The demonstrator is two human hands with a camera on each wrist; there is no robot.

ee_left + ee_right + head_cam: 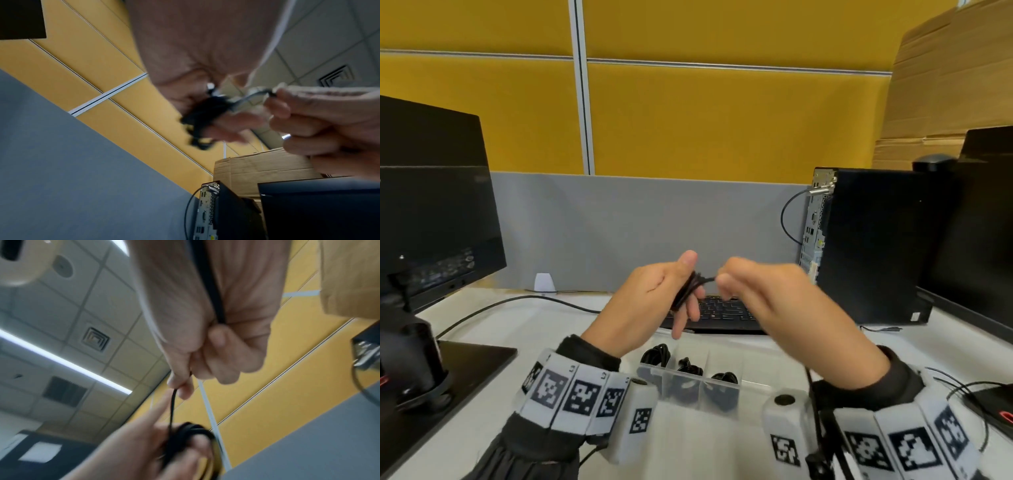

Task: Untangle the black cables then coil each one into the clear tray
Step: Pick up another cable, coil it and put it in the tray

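Note:
My left hand (654, 298) is raised above the desk, with a black cable (688, 287) wound in a small coil round its fingers and the thumb pressing on the coil. Just to its right, my right hand (750, 284) pinches the cable's short free strand between thumb and forefinger. The left wrist view shows the coil (201, 116) and the right hand (318, 121). In the right wrist view the strand (172, 405) runs down to the coil (185, 436). Below my hands lies the clear tray (753, 387), with three coiled black cables (690, 368) in separate compartments.
A black keyboard (722, 311) lies behind the tray. A monitor (434, 205) on a flat base (472, 359) stands at left. A PC tower (866, 240) and a second monitor (989, 212) stand at right. A black power lead (517, 301) crosses the desk at left.

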